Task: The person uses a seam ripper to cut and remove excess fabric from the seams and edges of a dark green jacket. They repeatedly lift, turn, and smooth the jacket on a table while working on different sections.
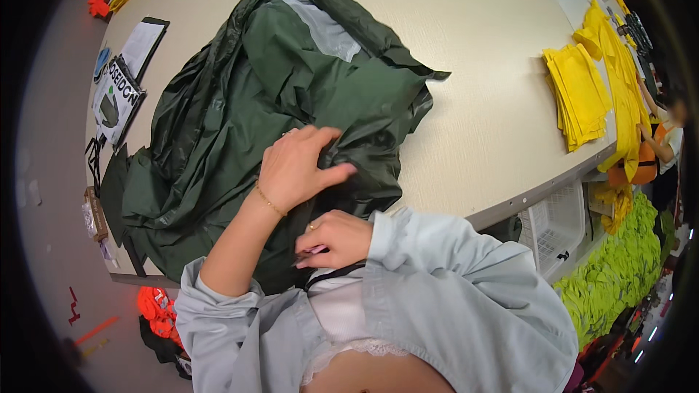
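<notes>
A dark green waterproof garment point(240, 124) lies crumpled over the near middle of the table, with a pale grey patch point(324, 28) showing near its far end. My left hand point(295, 164) rests on the fabric, thumb and fingers apart, palm down. Close to the table's front edge, my right hand point(341, 239) is closed around a small pinkish and dark object point(312, 252). Most of that object is hidden by the fingers, so its kind cannot be made out. Garment fabric lies just beside this hand.
Folded yellow garments point(579, 94) are stacked on the table's right side. Printed packages point(119, 102) and papers lie along the left edge. Below the right edge are a white plastic basket point(557, 218) and a heap of lime-green garments point(615, 255). A person point(662, 147) stands at far right.
</notes>
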Demonstrator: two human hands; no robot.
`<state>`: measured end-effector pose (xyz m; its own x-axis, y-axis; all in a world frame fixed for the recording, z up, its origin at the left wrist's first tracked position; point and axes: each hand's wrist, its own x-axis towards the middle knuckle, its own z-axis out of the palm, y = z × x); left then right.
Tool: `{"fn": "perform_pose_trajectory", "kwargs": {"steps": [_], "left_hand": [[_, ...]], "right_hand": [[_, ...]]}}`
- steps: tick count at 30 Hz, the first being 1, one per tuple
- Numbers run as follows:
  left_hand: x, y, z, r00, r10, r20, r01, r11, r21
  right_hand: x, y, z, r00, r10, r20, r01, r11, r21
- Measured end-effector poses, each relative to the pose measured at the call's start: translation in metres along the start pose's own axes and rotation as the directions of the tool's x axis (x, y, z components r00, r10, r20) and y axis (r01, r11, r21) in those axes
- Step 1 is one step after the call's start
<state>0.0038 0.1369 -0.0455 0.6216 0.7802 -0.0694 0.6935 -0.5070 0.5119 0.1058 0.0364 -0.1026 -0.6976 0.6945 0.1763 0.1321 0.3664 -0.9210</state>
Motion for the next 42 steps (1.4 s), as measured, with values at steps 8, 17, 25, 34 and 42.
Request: {"fn": "perform_pose_trajectory", "kwargs": {"steps": [8,17,25,34,42], "left_hand": [[-0.05,-0.044,0.018,0.992,0.089,0.088,-0.045,0.911,-0.41],[-0.124,-0.077,0.013,0.944,-0.217,0.249,0.304,0.272,-0.913],[-0.127,-0.094,-0.006,0.953,-0.281,0.113,0.219,0.382,-0.898],[-0.04,-0.004,-0.052,0.941,-0.322,-0.1,-0.019,0.247,-0.969],[-0.086,0.003,-0.018,0.969,-0.217,-0.115,0.032,0.577,-0.816]], "right_hand": [[-0.058,0.04,-0.165,0.659,-0.025,-0.752,-0.366,0.863,-0.349],[0.003,0.066,-0.216,0.895,0.267,-0.356,-0.217,0.96,0.176],[0.075,-0.026,-0.198,0.947,0.044,-0.319,-0.01,0.994,0.109],[0.093,-0.052,-0.156,0.854,0.189,-0.485,-0.046,0.956,0.291],[0.072,-0.019,-0.181,0.88,0.346,-0.326,-0.33,0.938,0.104]]}}
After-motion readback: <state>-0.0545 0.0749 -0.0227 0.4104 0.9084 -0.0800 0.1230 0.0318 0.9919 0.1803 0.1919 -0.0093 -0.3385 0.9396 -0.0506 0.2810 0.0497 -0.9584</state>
